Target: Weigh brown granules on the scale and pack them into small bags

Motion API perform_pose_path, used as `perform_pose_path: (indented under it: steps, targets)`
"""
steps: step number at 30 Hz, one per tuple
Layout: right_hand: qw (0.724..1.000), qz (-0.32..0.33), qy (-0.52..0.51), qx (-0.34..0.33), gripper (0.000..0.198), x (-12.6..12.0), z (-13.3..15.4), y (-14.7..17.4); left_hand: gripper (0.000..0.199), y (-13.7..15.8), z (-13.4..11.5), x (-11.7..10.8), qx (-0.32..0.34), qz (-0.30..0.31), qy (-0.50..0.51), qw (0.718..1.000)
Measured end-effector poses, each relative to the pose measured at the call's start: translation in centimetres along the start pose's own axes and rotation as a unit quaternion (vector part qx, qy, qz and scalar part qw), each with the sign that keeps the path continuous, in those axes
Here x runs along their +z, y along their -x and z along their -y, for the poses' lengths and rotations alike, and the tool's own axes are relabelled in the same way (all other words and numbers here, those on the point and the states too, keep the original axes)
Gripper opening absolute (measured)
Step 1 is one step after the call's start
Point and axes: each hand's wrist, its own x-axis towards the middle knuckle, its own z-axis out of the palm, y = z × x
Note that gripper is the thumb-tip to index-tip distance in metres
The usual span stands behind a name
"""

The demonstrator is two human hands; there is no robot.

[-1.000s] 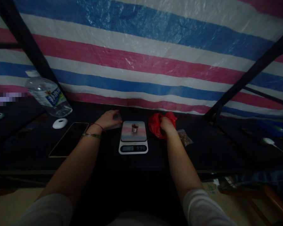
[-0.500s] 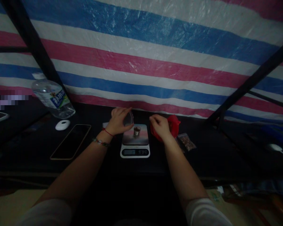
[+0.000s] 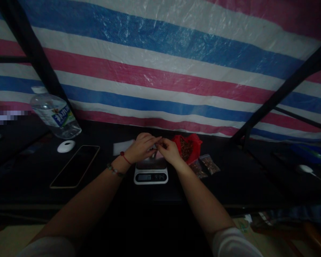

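Observation:
A white kitchen scale (image 3: 151, 177) with a metal plate lies in front of me. My left hand (image 3: 143, 148) arches over the plate, fingers stretched toward my right hand, with a pale, see-through piece of plastic, apparently a small bag, partly showing at its fingers. My right hand (image 3: 169, 150) meets it above the scale, thumb and fingertips pinched together; what they hold is hidden. Between the hands a sliver of a small cup (image 3: 153, 155) shows; its contents are covered. Right of my right hand sits an open red bag (image 3: 195, 149) of brown grains.
Two small clear bags of grains, one in front (image 3: 198, 170) and one farther right (image 3: 210, 164), lie by the red bag. White sheets or bags (image 3: 121, 147) lie left of the scale. Farther left are a phone (image 3: 76, 166), a white oval case (image 3: 66, 146) and a large bottle (image 3: 57, 116).
My right hand has moved left from the red bag to above the scale, uncovering the grains. My left hand has shifted right over the cup, which is now mostly hidden. The view has tilted slightly.

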Motion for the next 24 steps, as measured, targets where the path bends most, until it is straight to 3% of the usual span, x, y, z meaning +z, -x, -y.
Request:
perform_pose_path:
  steps: [4, 8, 12, 17, 24]
  targets:
    - [0.999, -0.037, 0.037, -0.01, 0.017, -0.1, -0.7, -0.3, 0.048, 0.4, 1.9, 0.3, -0.081, -0.009, -0.01, 0.997]
    - [0.995, -0.074, 0.064, -0.001, 0.019, -0.5, -1.8, -0.6, 0.039, 1.1, 4.6, 1.1, -0.201, 0.033, -0.046, 0.978]
    - [0.993, -0.084, 0.081, 0.001, 0.022, -0.6, -2.3, -0.7, 0.037, 1.5, 5.7, 1.7, -0.201, 0.087, -0.013, 0.976]
    - [0.992, -0.088, 0.087, 0.01, 0.022, -0.3, -3.0, -0.7, 0.035, 1.6, 5.0, 2.1, -0.209, 0.134, 0.048, 0.967]
    - [0.995, -0.063, 0.073, -0.006, 0.024, -0.2, -4.3, -0.6, 0.037, 2.0, 5.6, 2.7, -0.283, 0.089, 0.073, 0.952]
